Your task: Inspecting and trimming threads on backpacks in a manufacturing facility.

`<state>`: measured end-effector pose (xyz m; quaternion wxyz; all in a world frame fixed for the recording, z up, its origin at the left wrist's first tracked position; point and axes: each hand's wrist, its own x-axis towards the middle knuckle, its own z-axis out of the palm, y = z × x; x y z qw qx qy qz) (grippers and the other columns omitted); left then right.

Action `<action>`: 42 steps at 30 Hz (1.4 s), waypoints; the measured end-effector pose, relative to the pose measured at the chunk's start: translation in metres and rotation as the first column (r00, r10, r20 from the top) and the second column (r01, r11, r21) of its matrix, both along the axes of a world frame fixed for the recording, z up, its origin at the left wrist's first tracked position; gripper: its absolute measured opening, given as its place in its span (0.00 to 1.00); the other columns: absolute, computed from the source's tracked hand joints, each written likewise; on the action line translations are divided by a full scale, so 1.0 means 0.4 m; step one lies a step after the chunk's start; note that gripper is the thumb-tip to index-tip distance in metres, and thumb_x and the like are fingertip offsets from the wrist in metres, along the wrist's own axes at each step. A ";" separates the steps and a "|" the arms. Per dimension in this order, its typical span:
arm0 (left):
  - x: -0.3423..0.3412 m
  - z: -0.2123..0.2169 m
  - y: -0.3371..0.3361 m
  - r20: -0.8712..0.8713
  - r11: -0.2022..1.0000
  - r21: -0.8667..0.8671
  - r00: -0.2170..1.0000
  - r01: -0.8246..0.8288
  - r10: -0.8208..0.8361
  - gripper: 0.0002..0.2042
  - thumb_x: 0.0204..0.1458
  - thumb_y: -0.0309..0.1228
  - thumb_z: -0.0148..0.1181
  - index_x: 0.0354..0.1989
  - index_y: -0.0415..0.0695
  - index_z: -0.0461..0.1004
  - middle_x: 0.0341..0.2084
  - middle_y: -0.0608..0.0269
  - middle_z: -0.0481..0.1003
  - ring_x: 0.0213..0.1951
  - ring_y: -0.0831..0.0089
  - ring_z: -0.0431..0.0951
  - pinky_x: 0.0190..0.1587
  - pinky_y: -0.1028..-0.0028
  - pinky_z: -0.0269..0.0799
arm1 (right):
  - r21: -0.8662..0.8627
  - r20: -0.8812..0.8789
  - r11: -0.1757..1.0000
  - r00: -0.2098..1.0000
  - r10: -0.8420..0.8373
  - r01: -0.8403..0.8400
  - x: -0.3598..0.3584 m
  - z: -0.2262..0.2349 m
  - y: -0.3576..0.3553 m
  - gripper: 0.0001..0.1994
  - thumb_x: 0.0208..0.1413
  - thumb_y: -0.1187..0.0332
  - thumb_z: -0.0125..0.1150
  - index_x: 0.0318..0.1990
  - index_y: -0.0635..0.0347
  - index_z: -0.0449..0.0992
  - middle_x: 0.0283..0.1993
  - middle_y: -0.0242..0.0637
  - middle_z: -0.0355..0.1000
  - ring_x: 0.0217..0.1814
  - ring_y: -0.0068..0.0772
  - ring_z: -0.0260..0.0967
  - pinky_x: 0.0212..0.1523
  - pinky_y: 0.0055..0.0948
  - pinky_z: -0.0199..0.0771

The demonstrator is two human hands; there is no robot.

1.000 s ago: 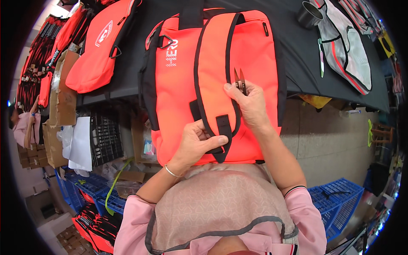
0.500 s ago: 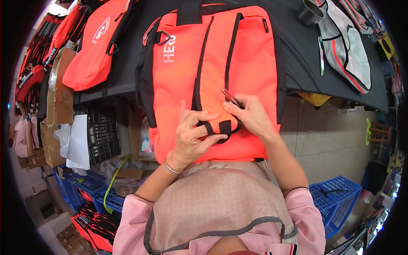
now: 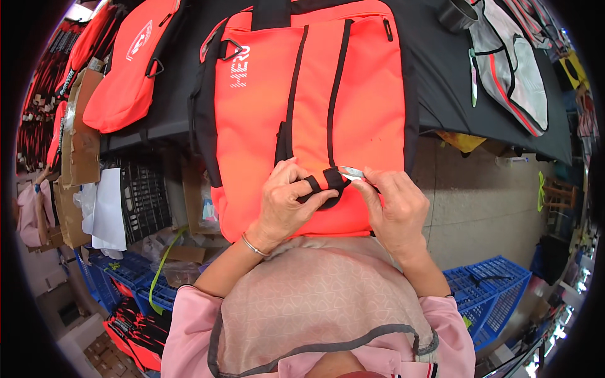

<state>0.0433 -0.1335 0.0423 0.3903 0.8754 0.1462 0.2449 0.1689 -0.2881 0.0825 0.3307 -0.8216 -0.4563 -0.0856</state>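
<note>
A bright orange-red backpack (image 3: 372, 88) with black sides lies in front of me, its lower part against my apron. An orange shoulder strap (image 3: 315, 94) with black edging runs down its middle. My left hand (image 3: 280, 198) is closed on the strap's lower end, thumb and fingers pinching it near a black webbing piece (image 3: 333, 178). On the other side my right hand (image 3: 400, 205) grips small metal thread snips (image 3: 351, 172). Their blades point left and are right beside the webbing; whether they touch it I cannot tell. The snips' handles are mostly hidden in the hand.
The black-covered table (image 3: 435, 94) bears another orange bag (image 3: 135, 69) at left, a metal cup (image 3: 458, 14), a slim white-and-green tool (image 3: 473, 79) and a grey mesh piece (image 3: 512, 75) at right. Blue crates (image 3: 488, 296) stand low on both sides. Cardboard boxes (image 3: 82, 132) are at left.
My right hand has moved down and right, bringing the snips' blades from over the strap to its lower end. My left hand keeps its pinch. The backpack appears slightly farther left and up.
</note>
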 end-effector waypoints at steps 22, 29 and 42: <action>0.000 -0.001 0.001 0.013 0.998 0.048 0.999 0.035 -0.035 0.09 0.37 0.26 0.74 0.29 0.44 0.83 0.20 0.66 0.69 0.26 0.67 0.69 0.53 0.55 0.70 | -0.116 0.049 0.992 0.997 0.062 -0.056 0.001 -0.006 0.007 0.10 0.48 0.64 0.70 0.33 0.58 0.78 0.24 0.30 0.68 0.24 0.29 0.66 0.25 0.28 0.67; -0.004 -0.004 0.010 -0.007 0.998 0.039 0.998 0.056 -0.056 0.09 0.37 0.25 0.74 0.30 0.45 0.84 0.21 0.66 0.71 0.27 0.67 0.72 0.55 0.53 0.70 | -0.177 0.142 0.976 0.978 0.152 -0.126 0.019 0.008 0.007 0.11 0.48 0.62 0.69 0.34 0.57 0.78 0.23 0.29 0.66 0.24 0.27 0.66 0.24 0.29 0.66; -0.018 -0.021 0.032 -0.035 0.983 0.062 0.984 0.175 -0.173 0.12 0.33 0.26 0.76 0.30 0.48 0.84 0.32 0.67 0.78 0.37 0.65 0.76 0.58 0.53 0.69 | -0.063 -0.245 0.965 0.941 0.233 -0.255 0.080 -0.016 -0.010 0.11 0.49 0.61 0.70 0.26 0.58 0.77 0.21 0.35 0.69 0.22 0.36 0.69 0.23 0.33 0.68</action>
